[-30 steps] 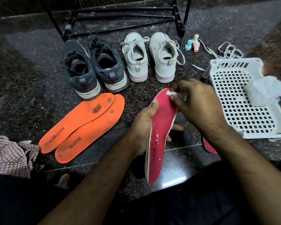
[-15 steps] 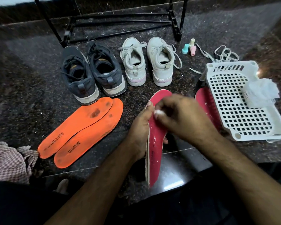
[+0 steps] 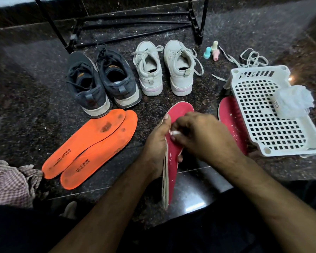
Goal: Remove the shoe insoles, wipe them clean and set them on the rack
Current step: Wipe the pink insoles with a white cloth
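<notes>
Dim scene. Glare patch on polished floor (image 3: 193,207) at lower centre; small highlight at right edge. Wide-angle bending at edges. Corners dark, slightly soft.

Red insole (image 3: 173,157): on edge, white-flecked, clasped between the left hand's fingers (image 3: 166,121). Second red insole (image 3: 230,121): flat, right of them. Two orange insoles (image 3: 91,145): stained, overlapping, left. Black rack (image 3: 135,22): beyond.
</notes>
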`<state>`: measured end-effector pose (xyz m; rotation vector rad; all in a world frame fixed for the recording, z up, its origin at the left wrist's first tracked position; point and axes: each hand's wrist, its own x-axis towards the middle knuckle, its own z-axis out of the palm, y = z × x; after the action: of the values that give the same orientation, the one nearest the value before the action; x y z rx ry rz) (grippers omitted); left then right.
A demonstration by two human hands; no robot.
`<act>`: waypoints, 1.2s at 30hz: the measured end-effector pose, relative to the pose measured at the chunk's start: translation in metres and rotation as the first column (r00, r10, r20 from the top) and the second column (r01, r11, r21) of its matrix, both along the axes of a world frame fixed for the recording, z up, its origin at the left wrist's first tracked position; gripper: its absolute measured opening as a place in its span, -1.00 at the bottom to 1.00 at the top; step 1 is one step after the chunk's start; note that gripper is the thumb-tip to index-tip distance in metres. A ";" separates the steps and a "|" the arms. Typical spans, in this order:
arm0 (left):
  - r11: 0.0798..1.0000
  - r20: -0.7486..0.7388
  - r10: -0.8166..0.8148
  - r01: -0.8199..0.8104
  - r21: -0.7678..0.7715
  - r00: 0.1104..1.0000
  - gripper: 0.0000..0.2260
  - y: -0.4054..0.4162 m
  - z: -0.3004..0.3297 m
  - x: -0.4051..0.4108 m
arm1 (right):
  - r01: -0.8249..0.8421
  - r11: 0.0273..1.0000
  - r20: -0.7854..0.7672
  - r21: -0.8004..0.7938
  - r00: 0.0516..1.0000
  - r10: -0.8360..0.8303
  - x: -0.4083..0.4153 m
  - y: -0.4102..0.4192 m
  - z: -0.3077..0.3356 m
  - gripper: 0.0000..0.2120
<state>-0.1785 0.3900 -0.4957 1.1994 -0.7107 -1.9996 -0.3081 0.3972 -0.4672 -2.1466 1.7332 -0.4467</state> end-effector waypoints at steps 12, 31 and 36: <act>0.992 0.001 0.125 -0.125 0.012 0.992 -0.44 -0.006 0.005 0.004 | 0.218 0.965 0.218 -0.149 0.959 -0.183 -0.012 -0.002 0.014 -0.91; 0.979 -0.113 0.196 -0.188 0.082 0.974 -0.61 -0.007 0.004 0.004 | 0.057 0.913 0.513 0.403 0.812 -0.277 -0.012 -0.015 -0.021 -0.79; 0.986 -0.104 0.164 -0.160 0.048 0.981 -0.66 -0.005 0.005 0.004 | -0.077 0.861 0.605 0.502 0.743 -0.286 -0.009 -0.013 -0.021 -0.80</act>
<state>-0.1748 0.3849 -0.4906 1.1246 -0.5061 -1.9340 -0.3168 0.3838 -0.4885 -1.2834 1.3499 -0.6182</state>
